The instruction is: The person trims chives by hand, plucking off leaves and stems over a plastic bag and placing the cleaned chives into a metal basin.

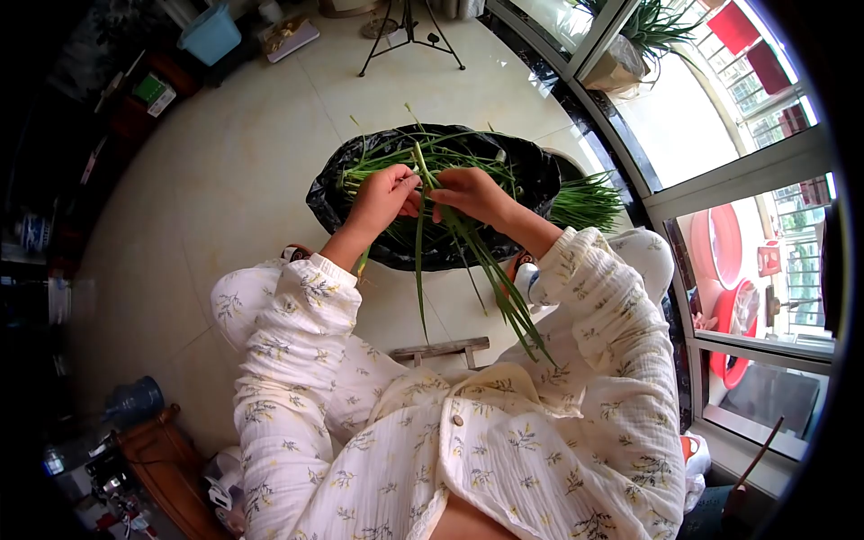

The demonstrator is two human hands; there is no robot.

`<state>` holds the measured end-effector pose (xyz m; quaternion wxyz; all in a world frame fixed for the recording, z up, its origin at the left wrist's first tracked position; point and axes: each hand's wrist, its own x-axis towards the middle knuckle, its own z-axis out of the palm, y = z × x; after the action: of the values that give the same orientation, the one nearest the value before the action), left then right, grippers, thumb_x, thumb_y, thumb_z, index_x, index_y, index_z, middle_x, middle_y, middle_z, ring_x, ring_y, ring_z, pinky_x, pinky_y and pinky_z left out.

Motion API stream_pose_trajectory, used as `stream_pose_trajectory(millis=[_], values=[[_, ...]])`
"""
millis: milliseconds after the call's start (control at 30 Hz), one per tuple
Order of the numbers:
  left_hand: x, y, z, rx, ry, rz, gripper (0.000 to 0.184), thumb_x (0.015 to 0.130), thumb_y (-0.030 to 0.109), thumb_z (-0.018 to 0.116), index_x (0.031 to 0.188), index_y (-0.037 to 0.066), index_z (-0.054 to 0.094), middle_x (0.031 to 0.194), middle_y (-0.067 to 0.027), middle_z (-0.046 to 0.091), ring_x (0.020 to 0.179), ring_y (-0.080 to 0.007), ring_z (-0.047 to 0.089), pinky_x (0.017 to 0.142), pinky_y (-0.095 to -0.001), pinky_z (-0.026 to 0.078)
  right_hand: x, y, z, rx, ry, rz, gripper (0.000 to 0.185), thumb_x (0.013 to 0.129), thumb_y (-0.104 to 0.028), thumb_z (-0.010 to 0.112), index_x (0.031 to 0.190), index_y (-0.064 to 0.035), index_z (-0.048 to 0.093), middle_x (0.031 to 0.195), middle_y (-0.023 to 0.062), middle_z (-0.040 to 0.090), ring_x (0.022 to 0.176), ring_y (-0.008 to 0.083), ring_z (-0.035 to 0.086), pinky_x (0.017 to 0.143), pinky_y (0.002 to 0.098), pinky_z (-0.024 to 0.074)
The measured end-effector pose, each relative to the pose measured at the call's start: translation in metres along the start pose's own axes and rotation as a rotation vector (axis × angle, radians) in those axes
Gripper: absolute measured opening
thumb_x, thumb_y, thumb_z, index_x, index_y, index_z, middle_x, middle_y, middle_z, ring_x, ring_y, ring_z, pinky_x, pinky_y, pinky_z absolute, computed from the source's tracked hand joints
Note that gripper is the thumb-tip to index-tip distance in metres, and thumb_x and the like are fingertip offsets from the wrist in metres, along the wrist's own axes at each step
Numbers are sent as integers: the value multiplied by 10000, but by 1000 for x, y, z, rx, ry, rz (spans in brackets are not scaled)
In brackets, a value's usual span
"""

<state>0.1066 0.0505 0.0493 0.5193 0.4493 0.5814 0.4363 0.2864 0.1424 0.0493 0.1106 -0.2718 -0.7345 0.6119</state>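
Observation:
My right hand (472, 193) is closed around a small bunch of garlic chives (486, 261); their long green leaves hang down toward my lap and the pale stem ends point up. My left hand (389, 193) pinches at the stem end of the same bunch, close beside my right hand. Below both hands lies an open black plastic bag (326, 196) on the floor, with loose green chives (468, 144) heaped in it. Another pile of chives (587, 202) lies just right of the bag. My fingertips partly hide the stems between them.
A wooden stool edge (441, 349) shows between my legs. At the far side stand black tripod legs (409, 40) on the tiled floor (225, 162). Glass sliding doors (666, 202) run along the right. A blue bin (210, 34) is at upper left, a wooden cabinet (166, 477) at lower left.

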Motion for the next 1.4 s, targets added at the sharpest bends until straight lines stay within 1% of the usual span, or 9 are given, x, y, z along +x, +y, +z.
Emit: stream_pose_trajectory(millis=[200,300,400,600,700,1000,1100,1233,1400], values=[[5,16,0,474,160,328,191,928,148,530,847,-13,591,670,-41,615,585,-122,594,575,-246,477,-19,-32,-13,220,-21,97,177,909,-178,564,857,-18,619,646,29,614,567,58,507,510,219,390],[12,18,0,507,204,411,175,921,141,539,859,-12,598,664,-48,616,592,-124,596,577,-253,474,-27,-39,-19,262,-23,130,184,912,-189,555,877,-22,622,627,11,590,552,52,467,502,205,362],[17,22,2,512,210,420,176,924,144,538,870,-10,605,669,-50,622,597,-126,600,579,-254,477,-35,-41,-26,239,-29,111,190,916,-197,547,883,-25,622,630,2,584,561,45,464,510,196,356],[32,20,4,474,265,458,158,886,174,556,828,43,622,643,-74,629,596,-236,621,537,-323,459,-52,-38,-38,277,-52,140,206,926,-198,530,887,-16,619,635,-5,582,563,41,464,507,192,347],[38,15,2,553,256,447,172,910,146,552,865,-9,613,668,-56,628,597,-132,606,572,-251,471,-59,-36,-42,260,-75,125,211,929,-193,523,889,-8,617,630,-4,581,558,41,463,508,191,345],[54,12,3,559,237,456,181,904,159,564,896,-9,632,681,-64,643,619,-143,622,592,-264,480,-72,-41,-47,238,-28,164,222,931,-190,524,941,1,637,612,-8,566,560,41,456,522,194,345],[59,20,0,542,316,586,157,873,204,582,860,61,646,715,-92,652,652,-277,628,584,-333,480,-75,-45,-49,287,-5,180,220,932,-188,525,940,1,636,624,-6,570,572,43,466,535,193,350],[54,37,-13,616,415,717,155,838,202,630,866,53,662,787,-114,657,700,-309,621,614,-339,489,-77,-38,-60,278,-6,119,250,946,-211,533,1011,13,623,653,-15,550,566,24,476,484,171,343],[48,29,-4,838,238,699,156,821,138,640,932,30,665,906,-116,667,828,-283,632,717,-328,495,-80,-41,-65,254,38,102,241,934,-212,533,974,4,632,633,-10,564,567,41,482,515,189,337]])
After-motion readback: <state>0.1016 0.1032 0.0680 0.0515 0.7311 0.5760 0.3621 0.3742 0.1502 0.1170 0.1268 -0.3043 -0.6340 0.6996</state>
